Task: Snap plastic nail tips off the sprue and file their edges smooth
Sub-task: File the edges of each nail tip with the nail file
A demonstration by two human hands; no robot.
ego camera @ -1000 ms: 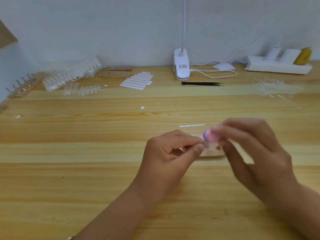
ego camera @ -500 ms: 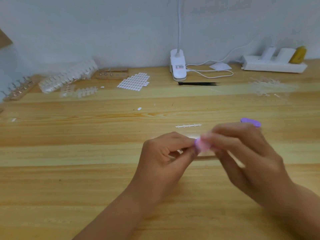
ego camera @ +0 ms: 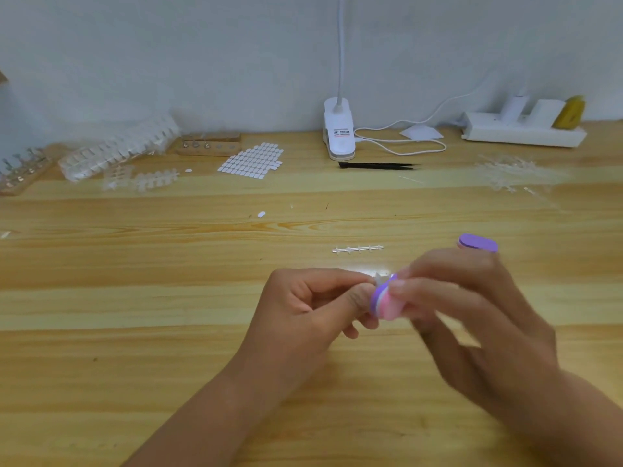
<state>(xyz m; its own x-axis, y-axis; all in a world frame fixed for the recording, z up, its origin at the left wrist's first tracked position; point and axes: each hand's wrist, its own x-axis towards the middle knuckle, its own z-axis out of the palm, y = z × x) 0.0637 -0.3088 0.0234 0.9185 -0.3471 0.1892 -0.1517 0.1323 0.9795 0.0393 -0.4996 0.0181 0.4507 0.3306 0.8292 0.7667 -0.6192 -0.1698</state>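
Surface: wooden table (ego camera: 135, 332) against a pale wall.
Left hand (ego camera: 303, 308): fingers curled, thumb and forefinger pinching a small clear nail tip (ego camera: 378, 277) above the table's middle.
Right hand (ego camera: 472, 315): blurred, fingers wrapped round a purple and pink nail file (ego camera: 384, 303), its end against the tip.
Just beyond: bare sprue (ego camera: 357, 248) lying flat.
Far edge: tweezers (ego camera: 377, 166), clip lamp (ego camera: 338, 134), power strip (ego camera: 522, 131).

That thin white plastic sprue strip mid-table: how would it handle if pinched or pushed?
The thin white plastic sprue strip looks light, so a push would probably skid it across the smooth wooden table. Its slender spine likely flexes or snaps. Side stubs should stop rolling.
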